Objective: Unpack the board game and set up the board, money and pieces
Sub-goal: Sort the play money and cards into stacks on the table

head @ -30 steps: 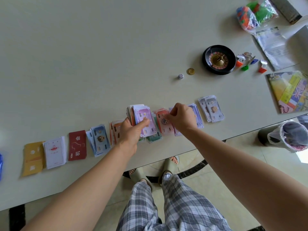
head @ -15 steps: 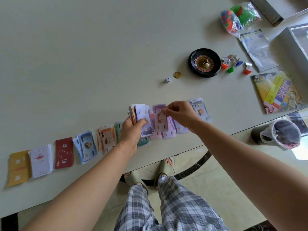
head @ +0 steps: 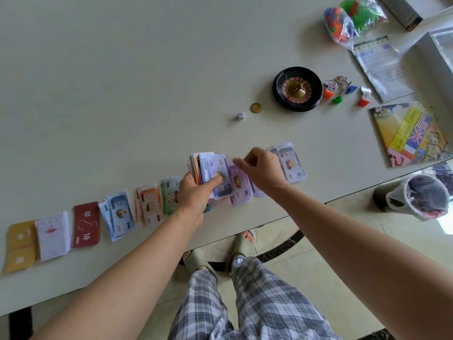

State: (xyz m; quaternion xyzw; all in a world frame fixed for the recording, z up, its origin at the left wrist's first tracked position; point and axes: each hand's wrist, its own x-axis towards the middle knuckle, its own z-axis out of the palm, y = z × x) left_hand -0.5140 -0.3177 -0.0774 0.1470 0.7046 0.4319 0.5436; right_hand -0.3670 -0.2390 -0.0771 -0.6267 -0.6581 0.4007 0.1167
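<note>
Purple note (head: pixel 238 178) now on pile (head: pixel 241 198); right fingers (head: pixel 247 163) curled, empty; left fingers (head: pixel 214 183) around money wad (head: pixel 208 165).

Both bare forearms reaching in from the near edge, left hand (head: pixel 195 195) gripping a stack of play money (head: pixel 210 165), thumb pressed on top, right hand (head: pixel 263 171) just right of it, fingers curled, forefinger pointing left

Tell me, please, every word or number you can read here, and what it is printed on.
"机" and "会": on the red card pack.
Too blurred or small to read: print on the banknotes, yellow cards, white cards and leaflet.
</note>
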